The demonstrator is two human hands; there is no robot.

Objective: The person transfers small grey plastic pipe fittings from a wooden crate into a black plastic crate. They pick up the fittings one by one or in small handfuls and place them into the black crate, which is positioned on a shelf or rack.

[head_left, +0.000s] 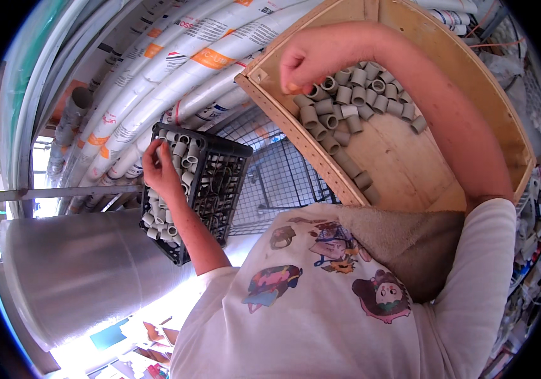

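At the left stands a black plastic crate (pixel 240 150) with many short grey pipe couplings (pixel 182 147) piled in it. My left hand (pixel 162 167) is over this pile, its fingers bent round a grey coupling. On the right, a large wooden box (pixel 299 138) holds loose grey couplings (pixel 359 95), most of them heaped toward its far left part. My right arm reaches across the box. Above its left wall my right hand (pixel 302 60) is closed, fingertips curled down; what they hold, if anything, is hidden.
Long white wrapped pipes (pixel 176 72) lean behind the crate. A wire mesh basket (pixel 273 170) sits between crate and wooden box. At the lower left is a big roll of clear film (pixel 74 271). A brown cloth (pixel 403 243) lies against the box's near side.
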